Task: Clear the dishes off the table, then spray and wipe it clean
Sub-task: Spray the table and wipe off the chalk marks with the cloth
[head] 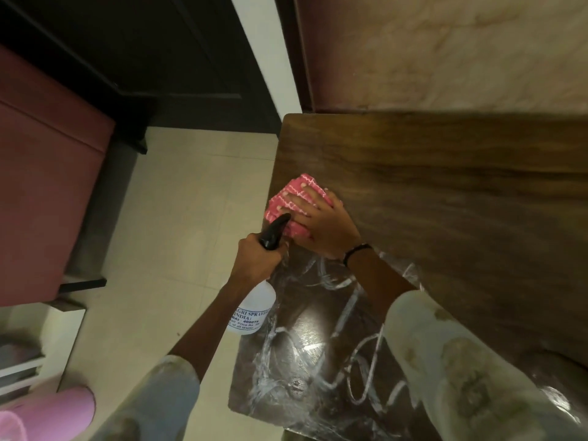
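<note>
Right hand flat, pressing pink cloth near left edge of tabletop; cloth soft, limp, best palmed. Left hand clenched round spray bottle neck; light, likely slippery wet

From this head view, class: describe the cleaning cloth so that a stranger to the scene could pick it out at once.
Find the dark wooden table filling the right side, then its left edge beside the pale floor. There the right hand presses flat on a folded cloth. It is pink with white zigzag lines, unlike the white spray bottle in the left hand.
</note>
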Available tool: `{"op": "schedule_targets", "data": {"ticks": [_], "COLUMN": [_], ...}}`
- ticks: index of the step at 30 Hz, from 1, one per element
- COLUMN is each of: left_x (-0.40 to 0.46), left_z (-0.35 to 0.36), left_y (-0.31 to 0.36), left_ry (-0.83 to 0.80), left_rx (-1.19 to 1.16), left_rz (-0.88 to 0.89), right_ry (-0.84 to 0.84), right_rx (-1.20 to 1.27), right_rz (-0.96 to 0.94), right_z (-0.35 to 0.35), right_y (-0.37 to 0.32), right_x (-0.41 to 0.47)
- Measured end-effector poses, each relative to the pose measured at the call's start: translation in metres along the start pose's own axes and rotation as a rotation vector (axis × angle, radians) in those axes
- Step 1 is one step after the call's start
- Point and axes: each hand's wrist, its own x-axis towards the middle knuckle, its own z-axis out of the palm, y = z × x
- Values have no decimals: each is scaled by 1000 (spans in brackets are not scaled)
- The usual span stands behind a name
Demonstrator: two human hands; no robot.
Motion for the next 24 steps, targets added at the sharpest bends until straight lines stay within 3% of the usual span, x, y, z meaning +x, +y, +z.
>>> {"op": "schedule_targets", "data": {"ticks": [8,20,24], "left_x": [-31,-101,-121], "left_z": [28,93,108], "left_y": [9,-1,4], "left_ry": [-81,-235,-213], "left_rx": [43,110,156], "left_rz": [103,153,192], "right_ry": [-105,-140,-147], "right_rx": [-75,-83,-82], "right_rz": [392,477,436], "right_z": [-32,-41,-45], "right_y": [75,74,82], "right_x": [-98,-201,-213]}}
